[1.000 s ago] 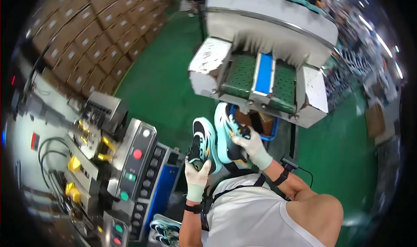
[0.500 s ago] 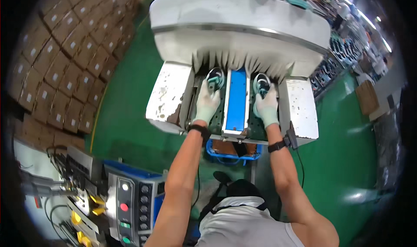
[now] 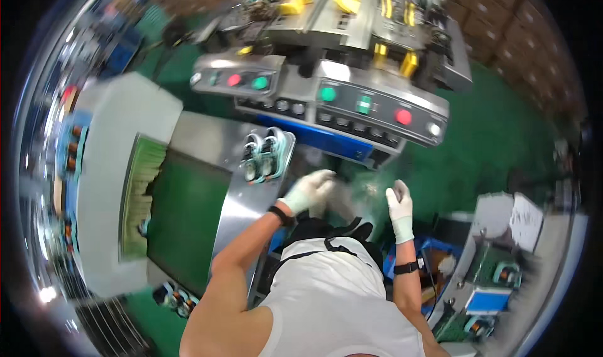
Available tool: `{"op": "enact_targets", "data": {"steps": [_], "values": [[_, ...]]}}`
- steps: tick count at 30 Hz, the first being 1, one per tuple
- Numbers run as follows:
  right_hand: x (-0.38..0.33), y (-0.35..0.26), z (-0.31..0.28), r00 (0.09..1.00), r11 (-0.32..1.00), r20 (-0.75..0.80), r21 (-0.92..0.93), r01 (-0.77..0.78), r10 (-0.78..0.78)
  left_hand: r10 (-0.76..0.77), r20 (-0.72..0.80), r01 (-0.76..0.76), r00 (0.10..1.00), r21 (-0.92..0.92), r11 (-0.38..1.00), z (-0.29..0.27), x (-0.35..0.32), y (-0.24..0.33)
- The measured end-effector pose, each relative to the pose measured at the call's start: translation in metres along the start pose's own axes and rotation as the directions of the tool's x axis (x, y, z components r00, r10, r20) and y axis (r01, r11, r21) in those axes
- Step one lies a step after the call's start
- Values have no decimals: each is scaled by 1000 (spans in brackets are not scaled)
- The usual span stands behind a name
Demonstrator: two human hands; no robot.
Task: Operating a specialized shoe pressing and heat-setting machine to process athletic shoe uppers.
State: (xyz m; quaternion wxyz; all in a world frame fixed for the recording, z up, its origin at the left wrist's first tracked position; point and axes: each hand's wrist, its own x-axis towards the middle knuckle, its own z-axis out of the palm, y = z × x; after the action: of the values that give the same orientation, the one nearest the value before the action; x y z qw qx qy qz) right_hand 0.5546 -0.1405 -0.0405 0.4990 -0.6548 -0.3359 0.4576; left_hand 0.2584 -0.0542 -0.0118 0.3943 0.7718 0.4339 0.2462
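Both hands wear white gloves and carry nothing I can see. My left hand (image 3: 311, 190) hovers beside the metal table, its fingers loosely stretched and somewhat blurred. Nearest to it is a pair of shoes (image 3: 269, 155), dark with pale teal parts, on a small metal tray at the table's end. Out to the right, my right hand (image 3: 400, 207) is raised over the floor with thumb and fingers apart. Farther right, one shoe (image 3: 505, 273) sits on each side of the blue pad (image 3: 488, 302) of the white machine.
Ahead stands a machine with a control panel (image 3: 377, 102) of red and green buttons and yellow parts on top. A conveyor belt (image 3: 188, 200) runs through a pale hood (image 3: 110, 181) on the left. A blue crate (image 3: 424, 247) is by my right forearm. Stacked cartons (image 3: 502, 30) stand far right.
My hands have let go of the two shoes, which stay in the white machine. The view has swung round, bringing that machine to the right and the control panel ahead.
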Motion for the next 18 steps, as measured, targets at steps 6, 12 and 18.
{"op": "enact_targets", "data": {"steps": [6, 12, 18], "values": [[43, 2, 204, 950, 957, 312, -265, 121, -33, -559, -748, 559, 357, -309, 770, -201, -235, -176], [54, 29, 373, 939, 884, 291, -467, -28, 183, -624, -781, 815, 30, -342, 467, -213, -407, -317], [44, 50, 431, 991, 821, 94, -556, 128, -91, -422, -907, 933, 16, -138, 331, -324, -479, -426]]}}
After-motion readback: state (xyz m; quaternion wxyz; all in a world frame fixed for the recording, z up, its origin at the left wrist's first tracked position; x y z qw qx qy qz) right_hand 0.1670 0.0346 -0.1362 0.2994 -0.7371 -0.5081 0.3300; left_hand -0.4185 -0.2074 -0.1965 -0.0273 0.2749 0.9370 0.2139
